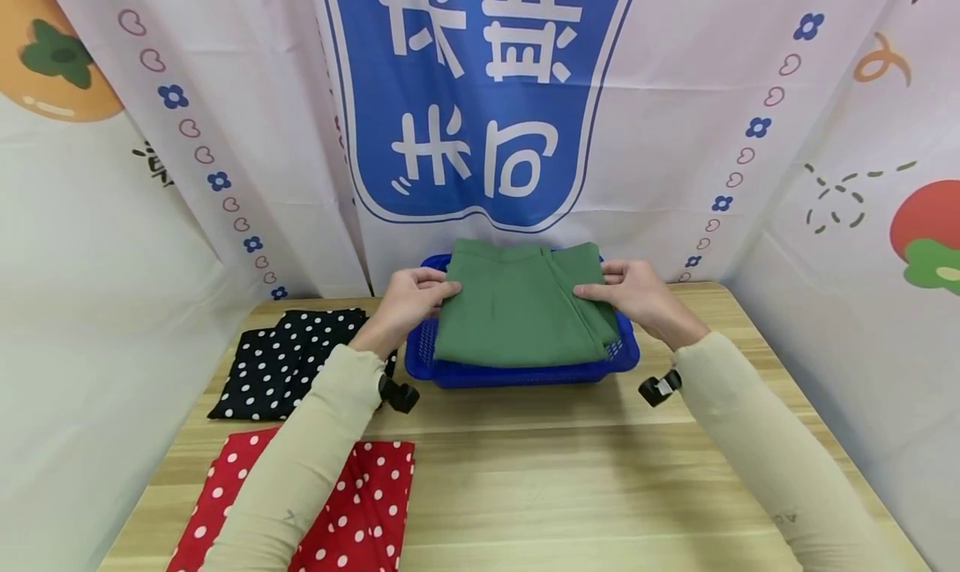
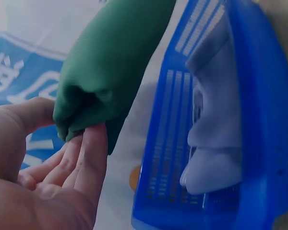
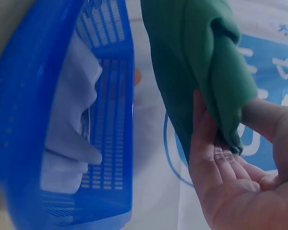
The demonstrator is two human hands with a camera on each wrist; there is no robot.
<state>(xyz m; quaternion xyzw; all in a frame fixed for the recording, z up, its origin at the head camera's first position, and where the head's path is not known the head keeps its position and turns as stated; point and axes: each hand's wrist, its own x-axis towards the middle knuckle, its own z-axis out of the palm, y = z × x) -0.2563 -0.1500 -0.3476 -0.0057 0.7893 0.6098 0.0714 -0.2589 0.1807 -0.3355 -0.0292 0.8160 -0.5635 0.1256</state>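
A folded green cloth (image 1: 517, 313) is held level over the blue plastic basket (image 1: 517, 378) at the back of the table. At its left edge, my left hand (image 1: 412, 301) grips it, thumb on top and fingers underneath. My right hand (image 1: 633, 297) pinches the opposite edge the same way. Both wrist views show the green cloth (image 2: 105, 62) raised above the basket's rim. Inside the basket lies a folded pale grey-lavender cloth (image 2: 216, 110), also visible as a pale cloth (image 3: 69, 120) from the right wrist; the green cloth hides it in the head view.
Left of the basket lies a folded black cloth with white dots (image 1: 281, 363). Nearer the front is a red cloth with white dots (image 1: 360, 505), partly under my left forearm. Printed curtains (image 1: 480, 97) stand behind and beside the wooden table (image 1: 555, 489).
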